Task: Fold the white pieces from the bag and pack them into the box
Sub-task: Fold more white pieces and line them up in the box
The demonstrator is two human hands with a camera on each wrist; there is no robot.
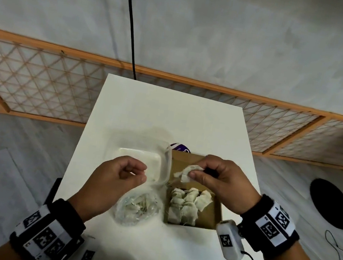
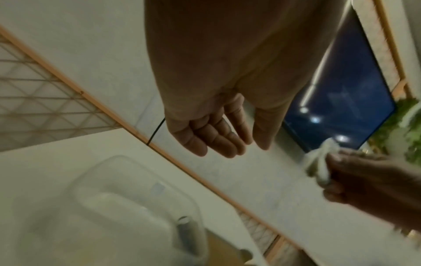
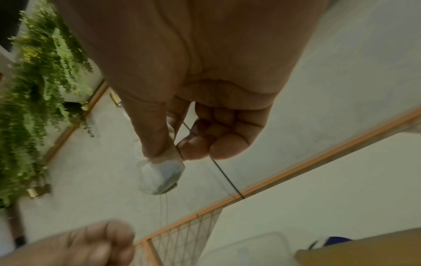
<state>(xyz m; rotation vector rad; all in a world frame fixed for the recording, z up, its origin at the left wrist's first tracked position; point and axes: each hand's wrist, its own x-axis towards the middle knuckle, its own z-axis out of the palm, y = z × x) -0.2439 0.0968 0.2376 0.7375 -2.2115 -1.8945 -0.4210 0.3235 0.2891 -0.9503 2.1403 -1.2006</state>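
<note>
My right hand [image 1: 195, 174] pinches a small white piece [image 1: 187, 172] between thumb and fingers, above the far part of the brown cardboard box [image 1: 215, 213]. In the right wrist view the same piece [image 3: 161, 175] sticks out below the fingertips [image 3: 193, 147], with thin threads hanging from it. Several folded white pieces [image 1: 185, 204] lie packed in the box. A clear plastic bag [image 1: 137, 206] with more white pieces lies left of the box. My left hand [image 1: 144, 174] hovers above the bag with loosely curled fingers [image 2: 218, 142] and holds nothing.
A clear plastic container [image 1: 138, 160] stands on the white table [image 1: 169, 111] behind the bag, touching the box's left side. Something purple [image 1: 180, 147] peeks out behind the box. A wooden lattice rail [image 1: 38, 86] runs behind the table. A black cable [image 1: 131, 22] hangs down the wall.
</note>
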